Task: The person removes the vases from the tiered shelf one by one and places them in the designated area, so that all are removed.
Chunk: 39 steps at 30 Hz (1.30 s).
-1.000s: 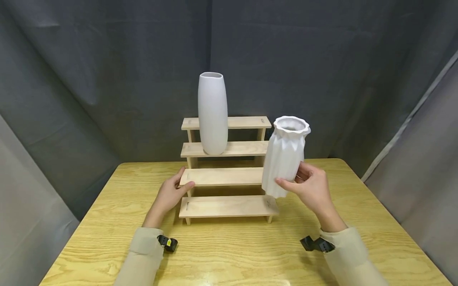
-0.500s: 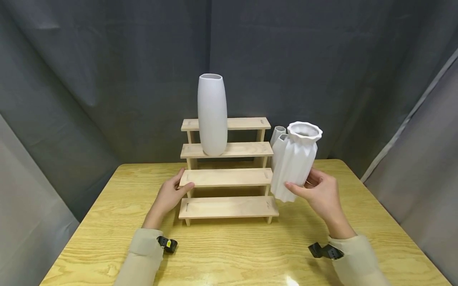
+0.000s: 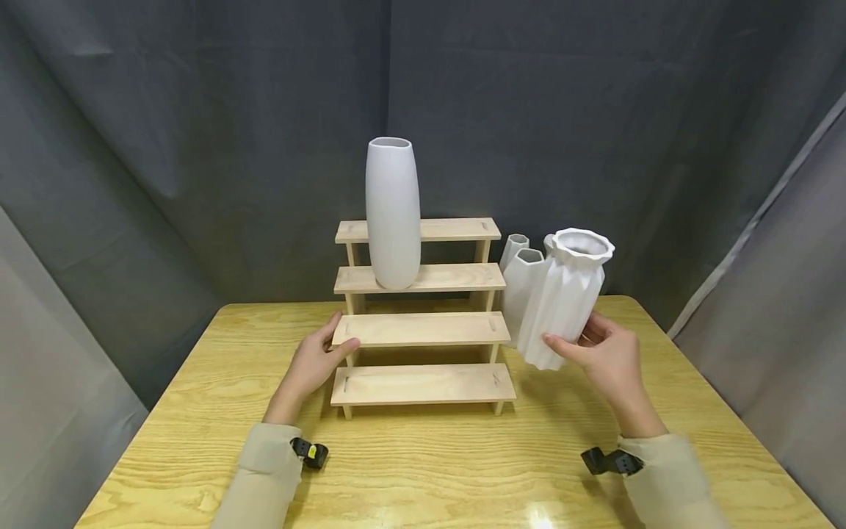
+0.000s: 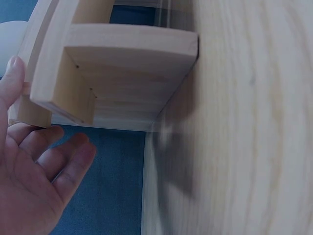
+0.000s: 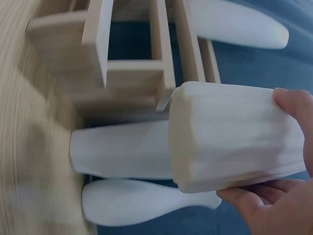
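At the left end of the stepped wooden shelf (image 3: 423,328), my left hand (image 3: 313,364) grips the second tier from the bottom, thumb on the board's edge. In the left wrist view its fingers (image 4: 73,166) curl loosely below the board end. My right hand (image 3: 611,364) holds a white pleated vase (image 3: 562,312) with a scalloped rim, tilted with its mouth to the right, off the table. The right wrist view shows the thumb and fingers on opposite sides of this vase's body (image 5: 230,132). A tall smooth white vase (image 3: 393,213) stands on the second tier from the top.
Right of the shelf stand a white vase with a hexagonal mouth (image 3: 522,286), a narrow-mouthed one (image 3: 512,250) behind it, and a bottle-shaped vase (image 5: 132,201), partly hidden by the held one. Dark curtains (image 3: 264,147) hang behind the wooden table (image 3: 423,470).
My right hand has carried the pleated vase rightward, away from the shelf's right end, tilting it more. The vases behind have come into view. My left hand stays on the shelf.
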Each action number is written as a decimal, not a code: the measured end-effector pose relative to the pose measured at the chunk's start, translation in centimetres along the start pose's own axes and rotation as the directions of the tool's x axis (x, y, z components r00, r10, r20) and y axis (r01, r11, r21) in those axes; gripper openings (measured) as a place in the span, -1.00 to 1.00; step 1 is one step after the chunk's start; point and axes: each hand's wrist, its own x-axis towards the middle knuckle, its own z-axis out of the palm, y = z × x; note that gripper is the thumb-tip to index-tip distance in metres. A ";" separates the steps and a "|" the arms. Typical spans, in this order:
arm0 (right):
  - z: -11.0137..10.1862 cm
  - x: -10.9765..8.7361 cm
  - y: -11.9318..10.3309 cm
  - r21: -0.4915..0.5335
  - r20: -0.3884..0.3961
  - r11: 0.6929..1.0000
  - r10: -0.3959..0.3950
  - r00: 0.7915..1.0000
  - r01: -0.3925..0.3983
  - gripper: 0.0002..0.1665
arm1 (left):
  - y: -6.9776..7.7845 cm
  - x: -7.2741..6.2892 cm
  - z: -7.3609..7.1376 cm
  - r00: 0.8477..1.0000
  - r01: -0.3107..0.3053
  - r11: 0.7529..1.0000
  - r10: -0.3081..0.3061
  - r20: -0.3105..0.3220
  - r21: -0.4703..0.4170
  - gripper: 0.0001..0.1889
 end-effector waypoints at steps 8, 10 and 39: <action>-0.6 1.2 2.1 -0.042 -0.037 0.994 0.101 0.994 -0.102 -0.01 | -0.3 -0.1 -0.1 1.000 -0.004 1.000 0.004 0.005 -0.001 -0.09; -0.5 1.5 2.7 -0.058 -0.048 0.993 0.102 0.994 -0.105 -0.01 | -0.3 0.0 -0.1 1.000 -0.007 1.000 0.007 0.002 0.002 -0.09; 1.2 4.5 8.0 0.017 -0.156 0.996 0.093 0.983 -0.092 -0.14 | -0.2 0.2 0.0 1.000 -0.008 1.000 0.008 -0.001 -0.005 -0.11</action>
